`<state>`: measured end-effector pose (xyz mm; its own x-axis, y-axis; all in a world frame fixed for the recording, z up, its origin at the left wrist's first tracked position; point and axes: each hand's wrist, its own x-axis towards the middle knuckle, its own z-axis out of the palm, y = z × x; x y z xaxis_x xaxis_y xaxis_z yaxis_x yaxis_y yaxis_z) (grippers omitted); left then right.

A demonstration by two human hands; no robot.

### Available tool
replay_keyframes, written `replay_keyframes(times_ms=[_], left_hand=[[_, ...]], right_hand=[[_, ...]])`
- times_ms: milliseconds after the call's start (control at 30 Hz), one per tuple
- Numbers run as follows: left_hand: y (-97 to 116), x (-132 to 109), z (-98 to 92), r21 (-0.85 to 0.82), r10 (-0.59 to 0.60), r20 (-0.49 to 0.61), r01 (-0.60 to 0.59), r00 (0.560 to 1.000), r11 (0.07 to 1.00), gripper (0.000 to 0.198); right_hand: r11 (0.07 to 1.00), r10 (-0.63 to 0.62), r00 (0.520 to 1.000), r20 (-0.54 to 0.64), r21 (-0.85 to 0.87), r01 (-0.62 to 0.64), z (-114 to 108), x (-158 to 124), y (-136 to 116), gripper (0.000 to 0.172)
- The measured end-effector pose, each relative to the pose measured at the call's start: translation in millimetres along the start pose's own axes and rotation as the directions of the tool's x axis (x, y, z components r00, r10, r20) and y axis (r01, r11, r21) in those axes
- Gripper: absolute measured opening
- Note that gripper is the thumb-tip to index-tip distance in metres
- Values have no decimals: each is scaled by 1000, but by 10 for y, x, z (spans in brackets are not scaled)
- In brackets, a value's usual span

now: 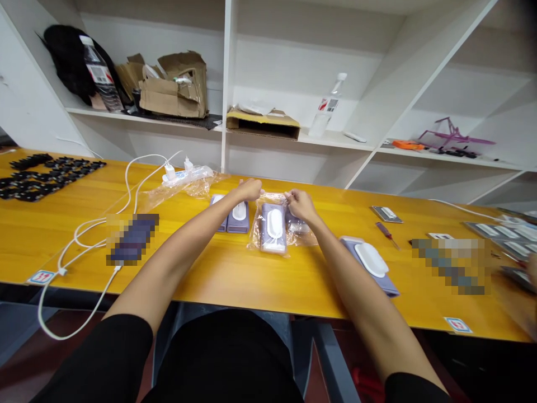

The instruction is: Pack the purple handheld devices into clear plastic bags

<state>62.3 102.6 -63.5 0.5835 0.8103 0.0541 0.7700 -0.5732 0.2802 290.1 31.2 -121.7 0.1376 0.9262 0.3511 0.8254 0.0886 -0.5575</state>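
Both my hands reach out over the yellow table [235, 274]. My left hand [248, 190] and my right hand [298, 204] are closed, each pinching the top edge of a clear plastic bag [274, 224]. Inside the bag lies a purple device with a white oval pad [273, 226]. A second purple device [238, 215] lies just left of the bag, under my left wrist. A third one [371, 263] rests to the right of my right forearm.
A white charger and cables [176, 174] lie at the back left, with a phone [134, 238] plugged in. Black parts [42, 173] cover the far left. A small screwdriver [388, 234] and trays of flat parts [503, 232] lie at the right. Shelves hold cardboard boxes [174, 84] and bottles [327, 106].
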Motion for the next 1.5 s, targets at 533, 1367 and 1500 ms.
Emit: replay_keyframes(times_ms=[533, 1367, 1500], left_hand=[[195, 185, 251, 365, 1, -10, 3, 1000, 931, 48], [516, -996, 967, 264, 254, -60, -230, 965, 937, 86], [498, -966, 951, 230, 267, -65, -245, 962, 942, 86]], right_hand=[[842, -164, 975, 150, -493, 217, 208, 169, -92, 28], [980, -42, 996, -77, 193, 56, -7, -222, 736, 57], [986, -64, 993, -97, 149, 78, 21, -239, 692, 56]])
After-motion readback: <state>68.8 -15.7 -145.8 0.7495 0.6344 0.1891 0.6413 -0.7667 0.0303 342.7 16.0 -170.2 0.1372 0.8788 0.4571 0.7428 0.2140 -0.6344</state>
